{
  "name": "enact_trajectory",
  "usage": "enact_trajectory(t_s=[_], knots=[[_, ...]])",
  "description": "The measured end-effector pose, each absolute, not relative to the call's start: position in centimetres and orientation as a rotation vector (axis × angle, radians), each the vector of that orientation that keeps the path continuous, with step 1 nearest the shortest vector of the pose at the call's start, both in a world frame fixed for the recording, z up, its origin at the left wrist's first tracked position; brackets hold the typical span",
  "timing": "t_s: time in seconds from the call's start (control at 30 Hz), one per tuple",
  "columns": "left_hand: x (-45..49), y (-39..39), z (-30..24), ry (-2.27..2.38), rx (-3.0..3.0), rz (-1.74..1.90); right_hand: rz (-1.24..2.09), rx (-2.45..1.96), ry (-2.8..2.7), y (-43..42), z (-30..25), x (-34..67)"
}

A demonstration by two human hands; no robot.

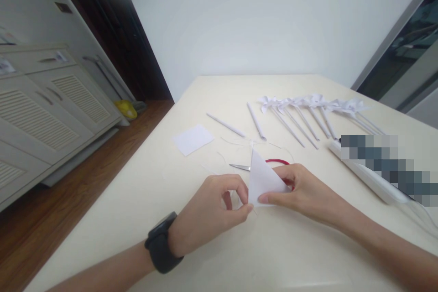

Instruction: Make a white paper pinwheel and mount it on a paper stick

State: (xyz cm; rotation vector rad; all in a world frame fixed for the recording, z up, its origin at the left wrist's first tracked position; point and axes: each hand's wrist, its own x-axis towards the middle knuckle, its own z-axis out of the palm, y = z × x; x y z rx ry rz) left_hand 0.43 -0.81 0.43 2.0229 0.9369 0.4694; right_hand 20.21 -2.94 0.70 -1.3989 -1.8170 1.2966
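A sheet of white paper (265, 180), folded to a triangle, stands tilted between my hands just above the table. My right hand (301, 189) grips its right side, thumb in front and fingers behind. At the lower left corner, my left hand (219, 207) pinches the paper's edge between thumb and fingertips. A fine thread-like line shows by those fingertips; what it is I cannot tell. Scissors (240, 167) with red handles lie behind the paper, partly hidden by it and my right hand. Thin pale strands (222, 157) are scattered around the scissors.
A flat white paper square (193, 139) lies to the left. Two rolled paper sticks (226, 124) rest farther back. Several paper pinwheels (308, 105) on sticks lie in a row at the back right. A white device with a cable (369, 175), partly pixelated, lies on the right.
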Motion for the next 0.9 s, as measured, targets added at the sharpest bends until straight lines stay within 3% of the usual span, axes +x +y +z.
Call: enact_trajectory(t_s=[0.2,0.47,0.7,0.9], knots=[[0.2,-0.2,0.1,0.939,1.957,0.457,1.206,-1.329,-1.908,-2.8,1.0,20.9],[0.1,0.1,0.7,0.921,1.911,0.435,1.436,-1.21,-1.868,-2.7,1.0,21.4],[0.3,-1.1,0.5,0.836,2.139,0.504,1.314,-1.252,-1.578,-2.7,0.9,20.8],[0.1,-0.7,0.2,0.859,2.418,0.689,1.038,-1.298,-1.661,-3.6,1.9,21.1]])
